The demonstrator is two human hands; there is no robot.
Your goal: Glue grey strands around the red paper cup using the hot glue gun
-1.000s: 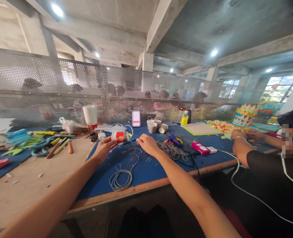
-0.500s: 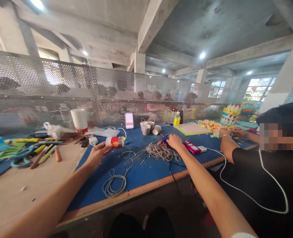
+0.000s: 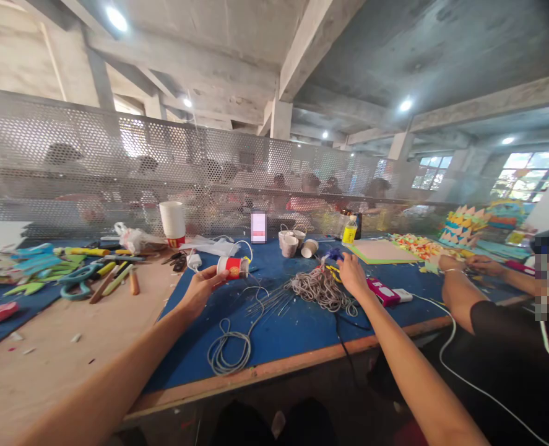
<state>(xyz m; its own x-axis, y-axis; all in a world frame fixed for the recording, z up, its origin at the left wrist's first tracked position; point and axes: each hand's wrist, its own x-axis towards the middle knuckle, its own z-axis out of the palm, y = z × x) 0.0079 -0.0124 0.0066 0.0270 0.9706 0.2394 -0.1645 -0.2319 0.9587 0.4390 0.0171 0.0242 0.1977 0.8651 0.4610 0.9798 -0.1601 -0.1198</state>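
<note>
My left hand [image 3: 202,288] is closed round a red and white paper cup [image 3: 233,267], held on its side above the blue table mat with its mouth to the right. A thin grey cord [image 3: 230,353] runs from near the cup's mouth down to a loose coil at the table's front edge. My right hand [image 3: 352,275] is closed beside a heap of grey-brown cord [image 3: 318,288]. Its fingertips meet a small yellow piece [image 3: 334,273], kind unclear, with a blue-purple object [image 3: 333,254] just behind it. The fingers partly hide both.
Cord-covered little buckets [image 3: 289,244] stand behind the heap, near a yellow-labelled bottle [image 3: 350,230]. A stack of paper cups [image 3: 172,222], scissors [image 3: 77,282] and several tools lie left. A magenta box [image 3: 383,291] and another person's arm [image 3: 462,294] are at right.
The view has swung left, so everything sits further right. My left hand still holds the cup. Beside my right fingers, a yellow piece now shows and the blue object has turned.
</note>
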